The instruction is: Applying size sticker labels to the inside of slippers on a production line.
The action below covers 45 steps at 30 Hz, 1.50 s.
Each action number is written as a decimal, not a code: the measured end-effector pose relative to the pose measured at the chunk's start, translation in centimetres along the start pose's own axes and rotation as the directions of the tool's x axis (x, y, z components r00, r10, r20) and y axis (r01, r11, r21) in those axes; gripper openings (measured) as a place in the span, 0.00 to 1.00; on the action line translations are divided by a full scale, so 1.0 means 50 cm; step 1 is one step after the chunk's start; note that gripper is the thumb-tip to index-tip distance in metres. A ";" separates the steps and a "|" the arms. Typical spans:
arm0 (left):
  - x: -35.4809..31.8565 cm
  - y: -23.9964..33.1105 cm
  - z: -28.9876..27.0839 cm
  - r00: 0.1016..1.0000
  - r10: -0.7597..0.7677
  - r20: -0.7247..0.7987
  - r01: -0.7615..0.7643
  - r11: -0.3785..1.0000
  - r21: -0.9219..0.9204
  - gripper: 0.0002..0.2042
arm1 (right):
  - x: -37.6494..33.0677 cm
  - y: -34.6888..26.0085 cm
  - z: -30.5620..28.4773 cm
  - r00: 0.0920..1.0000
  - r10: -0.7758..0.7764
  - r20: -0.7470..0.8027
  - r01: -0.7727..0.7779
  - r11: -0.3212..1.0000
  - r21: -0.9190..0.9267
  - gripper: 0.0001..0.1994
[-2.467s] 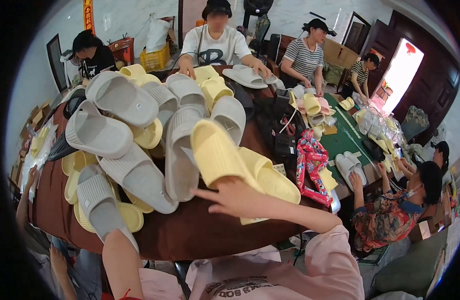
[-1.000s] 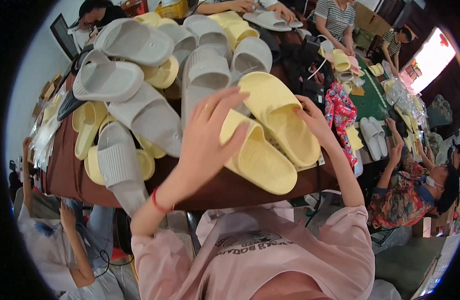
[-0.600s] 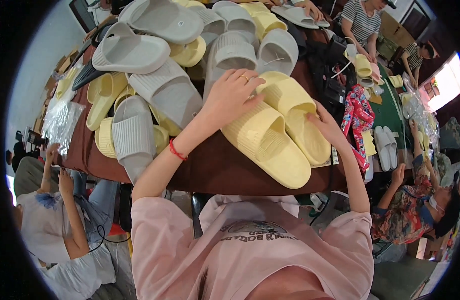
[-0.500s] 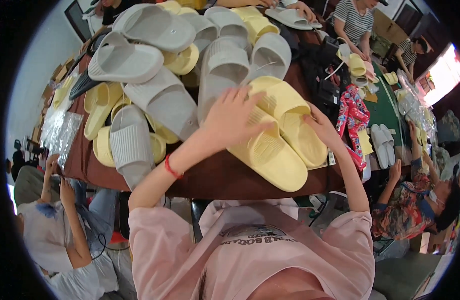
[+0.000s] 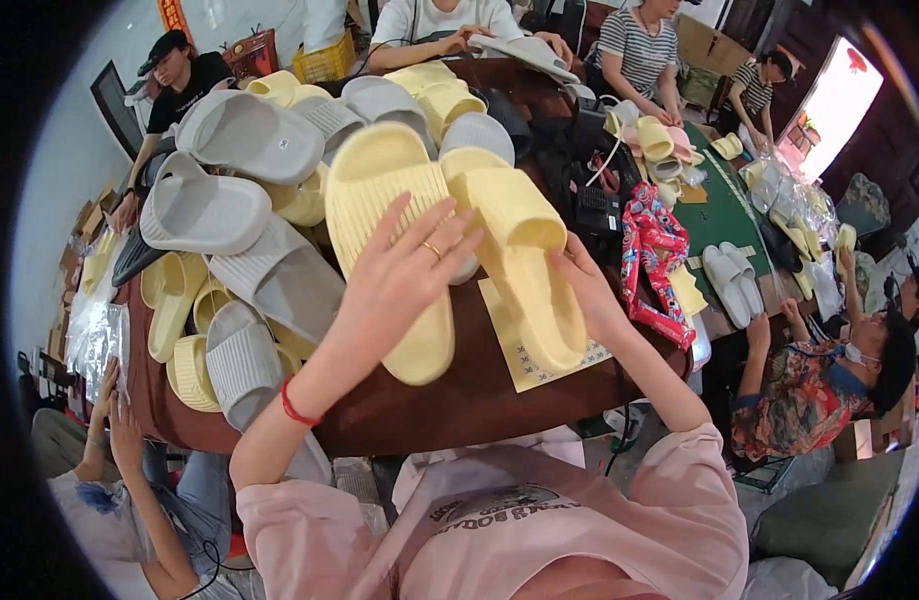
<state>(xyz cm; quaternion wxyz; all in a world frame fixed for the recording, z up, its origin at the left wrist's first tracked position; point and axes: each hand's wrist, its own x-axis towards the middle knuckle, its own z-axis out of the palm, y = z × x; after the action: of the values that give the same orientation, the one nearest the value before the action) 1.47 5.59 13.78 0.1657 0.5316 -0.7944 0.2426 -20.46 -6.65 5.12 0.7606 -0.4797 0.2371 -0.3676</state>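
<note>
I hold a pair of pale yellow ribbed slippers above a dark brown table. My left hand grips the left yellow slipper with fingers spread over its sole. My right hand holds the right yellow slipper from its right side. Both slippers are lifted and tilted side by side. A red band circles my left wrist.
A heap of grey slippers and yellow slippers covers the table's left. A yellow paper sheet lies under my hands. Red-blue packets lie to the right. Several people sit around; a green table holds more slippers.
The view has tilted up from my lap toward the table. Both hands have raised the yellow pair off the table edge and spread them apart slightly.
</note>
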 end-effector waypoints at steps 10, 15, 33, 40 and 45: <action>-0.044 0.012 -0.004 0.988 -0.153 0.033 0.152 0.988 0.038 0.26 | 0.035 -0.004 -0.058 0.926 -0.256 0.279 0.366 0.411 -0.835 0.22; -0.091 0.145 -0.025 0.970 -0.191 0.152 0.218 0.957 -0.189 0.22 | -0.065 0.018 -0.082 0.924 -0.028 0.382 0.376 -0.116 -0.919 0.25; -0.171 0.316 0.124 0.926 -0.378 -0.023 0.324 0.822 -0.469 0.18 | -0.205 0.040 -0.028 0.978 -0.106 0.181 0.179 -0.033 -0.983 0.24; -0.166 0.311 0.136 0.950 -0.312 0.021 0.287 0.844 -0.453 0.15 | -0.229 0.013 -0.050 0.996 -0.086 0.008 0.015 0.085 -0.996 0.25; -0.158 0.279 0.145 0.911 -0.401 -0.093 0.332 0.850 -0.409 0.12 | -0.233 0.027 -0.036 0.992 -0.075 0.104 0.111 0.100 -0.989 0.25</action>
<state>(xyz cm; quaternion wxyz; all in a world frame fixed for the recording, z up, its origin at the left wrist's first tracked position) -8.45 12.00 0.75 0.3790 0.6074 -0.6921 0.0917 -28.47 1.86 3.22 0.2237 -0.8836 0.3808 -0.1553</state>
